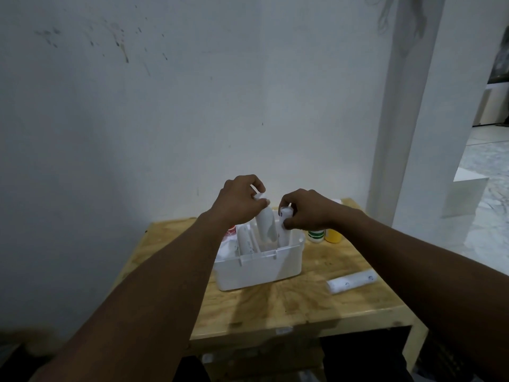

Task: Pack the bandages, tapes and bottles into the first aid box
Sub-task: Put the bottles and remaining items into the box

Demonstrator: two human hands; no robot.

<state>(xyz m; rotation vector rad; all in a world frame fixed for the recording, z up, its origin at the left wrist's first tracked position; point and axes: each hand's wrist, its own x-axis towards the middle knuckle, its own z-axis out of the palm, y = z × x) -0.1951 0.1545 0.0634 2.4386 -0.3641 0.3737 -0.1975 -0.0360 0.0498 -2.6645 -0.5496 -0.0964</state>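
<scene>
A white first aid box (259, 268) stands open on the wooden table (275, 304). My left hand (238, 199) pinches the top of a white bandage roll (265, 226) that stands upright in the box. Just to the right, my right hand (305, 209) grips the top of a second white roll (284, 230), also upright in the box. Another white roll (246, 244) lies inside the box on the left. A wrapped bandage roll (352, 281) lies on the table right of the box. A green-capped bottle (316, 235) and a yellow bottle (332, 235) stand behind the box.
A red and white item (230, 232) sits at the box's left back corner, partly hidden by my left wrist. The table is against a white wall (165, 133). A white pillar (399, 133) rises at the right, with tiled floor (484, 188) beyond it.
</scene>
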